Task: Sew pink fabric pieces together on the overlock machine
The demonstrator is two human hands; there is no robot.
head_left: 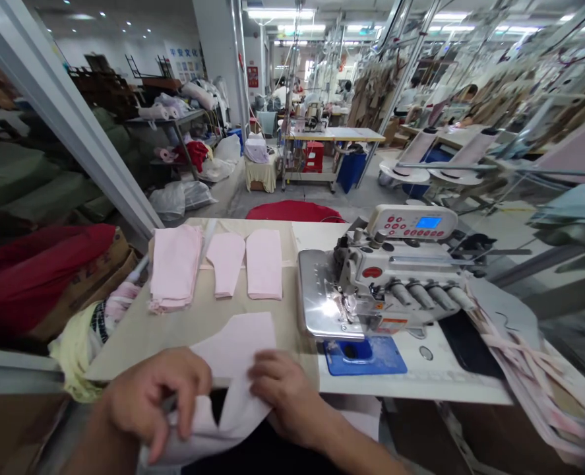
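Note:
A pale pink cut fabric piece (245,340) lies partly on the near edge of the table, and its lower part folds down over the edge toward my lap. My right hand (289,396) is closed on the right side of this fabric, fingers bent over it. On the left, my left hand (161,396) has its fingers curled around the fabric's lower fold; slight blur softens both hands. Beyond them lie a thick stack of pink pieces (175,267), a smaller tapered stack (227,264) and a straight-sided stack (264,264).
An overlock sewing machine (396,277) with a metal plate (316,297) stands to the right. A blue pad (366,356) lies before it. Pink fabric strips (524,359) hang off the right edge. Boxes with red cloth (45,270) sit left, beside a metal post (74,105).

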